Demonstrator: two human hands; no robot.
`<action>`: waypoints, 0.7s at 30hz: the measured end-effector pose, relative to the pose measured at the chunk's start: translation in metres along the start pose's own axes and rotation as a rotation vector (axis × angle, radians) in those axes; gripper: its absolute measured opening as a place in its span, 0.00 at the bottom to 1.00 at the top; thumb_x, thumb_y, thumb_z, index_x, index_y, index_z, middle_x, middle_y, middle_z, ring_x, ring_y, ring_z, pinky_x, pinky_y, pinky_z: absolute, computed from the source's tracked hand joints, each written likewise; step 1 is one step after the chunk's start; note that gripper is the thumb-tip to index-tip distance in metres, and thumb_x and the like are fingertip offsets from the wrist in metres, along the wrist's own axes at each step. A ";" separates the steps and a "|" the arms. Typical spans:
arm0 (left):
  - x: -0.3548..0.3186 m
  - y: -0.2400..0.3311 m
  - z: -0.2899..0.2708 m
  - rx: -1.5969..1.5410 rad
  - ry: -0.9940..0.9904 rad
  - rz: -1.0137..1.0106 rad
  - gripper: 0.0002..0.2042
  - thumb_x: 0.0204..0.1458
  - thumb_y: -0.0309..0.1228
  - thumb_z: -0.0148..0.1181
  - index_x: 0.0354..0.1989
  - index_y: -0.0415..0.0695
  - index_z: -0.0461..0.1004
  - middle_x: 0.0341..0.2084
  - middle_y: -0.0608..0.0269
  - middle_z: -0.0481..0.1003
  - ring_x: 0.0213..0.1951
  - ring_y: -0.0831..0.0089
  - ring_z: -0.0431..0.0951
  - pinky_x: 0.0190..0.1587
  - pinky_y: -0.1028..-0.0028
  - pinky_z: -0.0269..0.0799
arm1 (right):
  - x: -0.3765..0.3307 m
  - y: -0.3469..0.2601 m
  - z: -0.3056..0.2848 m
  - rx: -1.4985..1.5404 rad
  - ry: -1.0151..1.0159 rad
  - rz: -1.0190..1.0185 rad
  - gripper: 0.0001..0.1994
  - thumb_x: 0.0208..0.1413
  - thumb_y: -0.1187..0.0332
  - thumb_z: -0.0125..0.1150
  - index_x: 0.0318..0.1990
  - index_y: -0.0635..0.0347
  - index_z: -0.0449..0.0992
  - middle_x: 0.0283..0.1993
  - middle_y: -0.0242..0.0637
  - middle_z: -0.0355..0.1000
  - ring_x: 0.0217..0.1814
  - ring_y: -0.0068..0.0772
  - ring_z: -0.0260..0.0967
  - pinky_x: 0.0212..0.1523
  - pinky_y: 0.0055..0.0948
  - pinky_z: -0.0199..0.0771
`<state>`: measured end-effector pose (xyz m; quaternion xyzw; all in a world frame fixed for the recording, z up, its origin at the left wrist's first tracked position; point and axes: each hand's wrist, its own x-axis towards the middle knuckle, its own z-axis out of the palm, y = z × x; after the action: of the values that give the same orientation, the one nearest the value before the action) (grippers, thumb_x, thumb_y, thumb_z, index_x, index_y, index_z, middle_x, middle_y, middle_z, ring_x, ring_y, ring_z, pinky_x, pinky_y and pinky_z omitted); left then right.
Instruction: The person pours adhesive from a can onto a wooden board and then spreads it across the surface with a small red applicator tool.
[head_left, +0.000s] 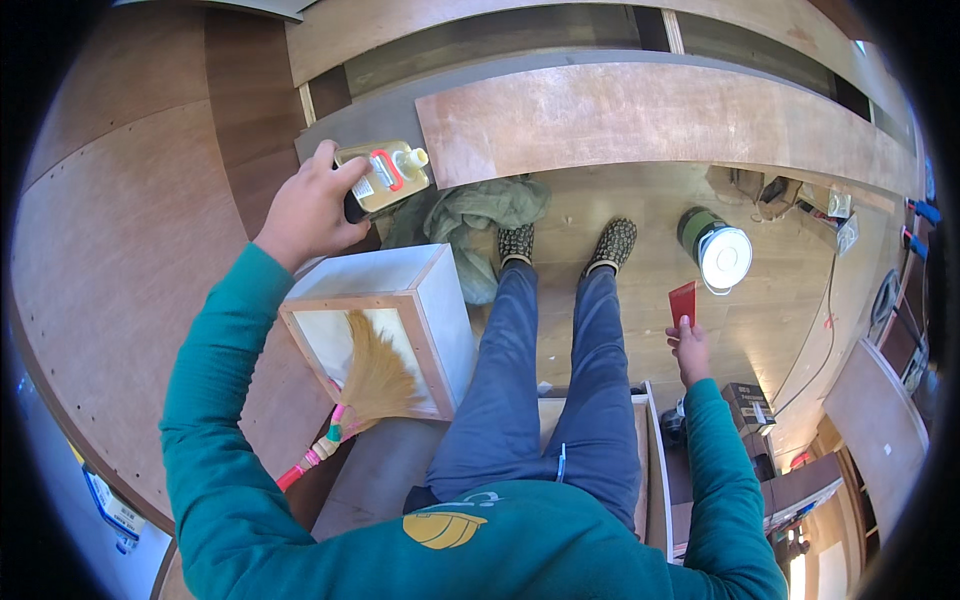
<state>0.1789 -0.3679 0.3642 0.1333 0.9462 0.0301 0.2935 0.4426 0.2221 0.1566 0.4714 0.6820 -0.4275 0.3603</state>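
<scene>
My left hand (318,205) is wrapped round a squarish glue-like bottle (405,178) with a yellowish see-through body, a red-edged label and a pale nozzle. The bottle is tilted, its nozzle toward the right, close to the left end of a long plywood board (640,112). My right hand (688,345) pinches a flat red scraper (683,302) by its lower end, held up over the floor. Below my left hand stands a white wooden box (440,310) with a bare wood frame. A straw broom (375,380) with a pink handle leans against it.
A lidded paint bucket (725,258) stands on the floor at right. Crumpled green-grey cloth (487,215) lies beside my left foot. A large wooden panel (120,250) fills the left side. A cardboard box (748,408) and a loose cable (828,320) are at right.
</scene>
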 end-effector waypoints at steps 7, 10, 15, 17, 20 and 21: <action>0.021 -0.008 0.021 0.009 -0.078 -0.013 0.31 0.37 0.35 0.72 0.55 0.50 0.72 0.44 0.45 0.67 0.46 0.45 0.77 0.48 0.55 0.77 | -0.007 0.006 0.012 -0.041 -0.017 0.035 0.21 0.73 0.54 0.50 0.58 0.61 0.75 0.42 0.36 0.78 0.42 0.26 0.77 0.44 0.31 0.78; 0.028 -0.007 0.023 0.003 -0.100 -0.022 0.32 0.36 0.35 0.72 0.56 0.50 0.72 0.44 0.44 0.67 0.47 0.44 0.77 0.49 0.55 0.77 | -0.006 0.004 0.017 -0.037 -0.026 0.029 0.21 0.72 0.54 0.50 0.58 0.62 0.75 0.42 0.36 0.78 0.42 0.27 0.77 0.44 0.31 0.78; 0.035 -0.004 0.022 0.005 -0.179 -0.051 0.34 0.36 0.35 0.73 0.58 0.51 0.71 0.48 0.43 0.67 0.51 0.44 0.77 0.51 0.54 0.77 | -0.001 0.007 0.019 -0.026 -0.018 -0.043 0.20 0.71 0.48 0.50 0.54 0.54 0.75 0.36 0.35 0.80 0.32 0.22 0.71 0.30 0.23 0.67; 0.036 -0.004 0.022 0.002 -0.170 -0.055 0.34 0.36 0.36 0.74 0.58 0.51 0.70 0.48 0.43 0.66 0.51 0.44 0.77 0.52 0.55 0.76 | 0.001 0.010 0.019 -0.033 -0.018 -0.041 0.20 0.71 0.48 0.50 0.54 0.54 0.75 0.36 0.36 0.80 0.32 0.23 0.72 0.31 0.23 0.67; 0.034 -0.009 0.026 -0.006 -0.089 -0.019 0.32 0.36 0.35 0.72 0.56 0.50 0.71 0.45 0.43 0.67 0.46 0.43 0.77 0.48 0.55 0.77 | 0.000 0.008 0.018 -0.044 -0.019 -0.049 0.20 0.71 0.48 0.50 0.54 0.54 0.75 0.36 0.36 0.80 0.32 0.23 0.72 0.31 0.23 0.67; 0.033 -0.011 0.027 -0.008 -0.052 -0.001 0.31 0.36 0.35 0.71 0.55 0.50 0.71 0.44 0.43 0.67 0.44 0.42 0.78 0.47 0.55 0.77 | -0.001 0.006 0.019 -0.048 -0.020 -0.054 0.20 0.71 0.48 0.50 0.54 0.54 0.75 0.36 0.36 0.80 0.32 0.23 0.72 0.31 0.23 0.67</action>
<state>0.1656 -0.3701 0.3222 0.1322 0.9382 0.0305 0.3183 0.4504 0.2051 0.1492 0.4398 0.7009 -0.4254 0.3666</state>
